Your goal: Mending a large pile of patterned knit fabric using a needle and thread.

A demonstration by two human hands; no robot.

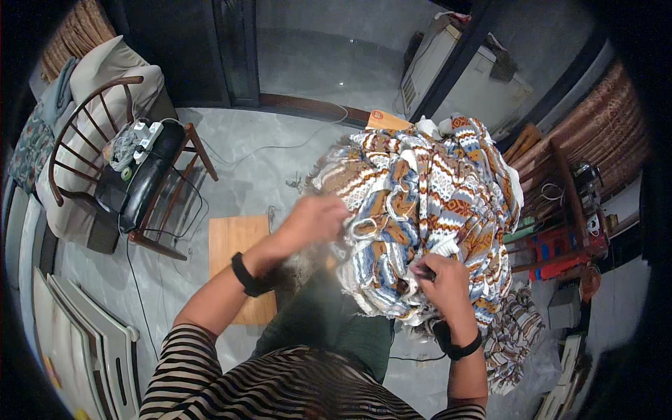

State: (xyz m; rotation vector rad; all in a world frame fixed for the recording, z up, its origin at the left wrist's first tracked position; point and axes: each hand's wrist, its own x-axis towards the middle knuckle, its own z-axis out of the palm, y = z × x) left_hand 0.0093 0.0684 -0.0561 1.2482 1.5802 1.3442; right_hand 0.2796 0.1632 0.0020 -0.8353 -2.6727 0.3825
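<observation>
A large heap of patterned knitted garments [446, 194] in white, rust, grey and blue is piled up in front of me. Loose yarn ends and a white cord loop [363, 229] show on its near left side. My left hand [317, 220] is blurred at the left edge of the heap, fingers bent; whether it holds anything is unclear. Low over the near side of the heap, my right hand [449, 278] is closed around a small dark tool [426, 272], mostly hidden by the fingers. Both wrists wear black bands.
A wooden chair [136, 194] at left carries a white power strip [147, 140], with cables trailing over the floor. A wooden board [239, 236] lies left of my legs. More knitwear [512, 336] is heaped at lower right. Folded panels [89, 336] lean at lower left.
</observation>
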